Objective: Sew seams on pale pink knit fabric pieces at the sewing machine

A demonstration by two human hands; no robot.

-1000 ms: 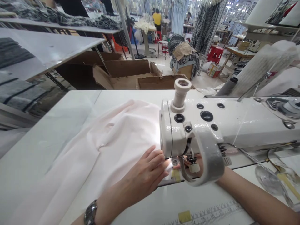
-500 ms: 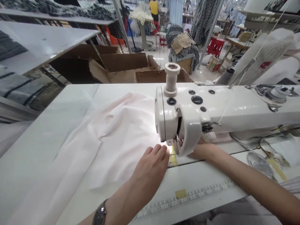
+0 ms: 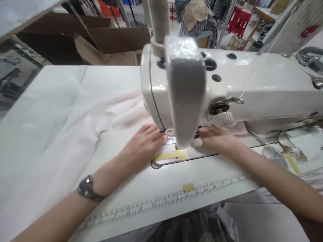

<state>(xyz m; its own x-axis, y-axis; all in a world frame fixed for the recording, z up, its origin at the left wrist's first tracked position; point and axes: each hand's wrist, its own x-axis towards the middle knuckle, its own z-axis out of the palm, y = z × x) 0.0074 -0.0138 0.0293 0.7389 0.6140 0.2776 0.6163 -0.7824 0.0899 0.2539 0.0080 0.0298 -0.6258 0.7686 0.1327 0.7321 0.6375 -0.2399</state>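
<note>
A white sewing machine [image 3: 242, 80] stands on the worktable. Its blurred white front guard [image 3: 186, 94] hides much of the needle area. Pale pink fabric [image 3: 88, 127] lies in folds left of the machine head and runs behind it. My left hand [image 3: 150, 143], with a dark watch [image 3: 89, 188] on its wrist, is closed with fingers together at the fabric's near edge, beside the presser foot. My right hand [image 3: 214, 138] reaches under the machine arm, right of the needle area. Its fingers look curled, but blur and the guard obscure what they hold.
Yellow tape [image 3: 169, 155] marks the plate before the foot. A printed ruler strip [image 3: 161, 203] runs along the table's front edge. Cardboard boxes [image 3: 118, 37] stand behind the table, and a red stool [image 3: 239, 21] is farther back. More pink fabric [image 3: 236, 129] lies under the machine arm.
The view has come closer to the machine. The fabric has drawn back from under my left forearm toward the machine head. My left hand has shifted left, exposing the taped plate.
</note>
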